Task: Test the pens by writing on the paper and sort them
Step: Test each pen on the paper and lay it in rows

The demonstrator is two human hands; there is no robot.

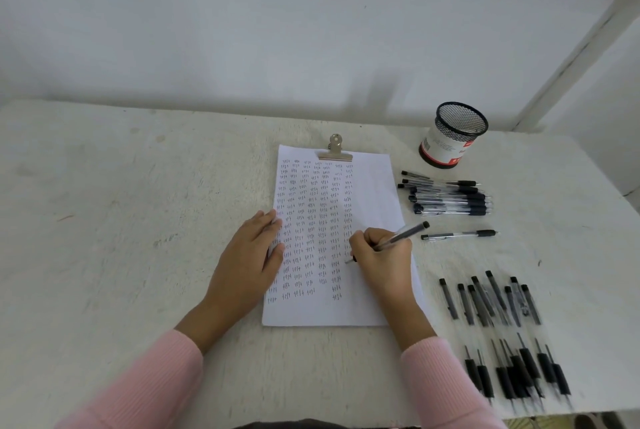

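Note:
A white sheet of paper [374,186] under a metal clip [335,148] lies in the middle of the table, filled with columns of the word "test". My right hand [381,259] grips a clear pen with a black cap end [408,233], its tip touching the paper's right side. My left hand [252,255] rests flat on the paper's left edge. Several pens [446,198] lie in a row right of the paper. A single pen [460,234] lies below them. Another bunch of several pens [502,331] lies at the near right.
A black mesh pen cup [450,134] with a white label stands at the back right. The white wall rises behind the table [121,220]. The table's right edge runs near the pen groups.

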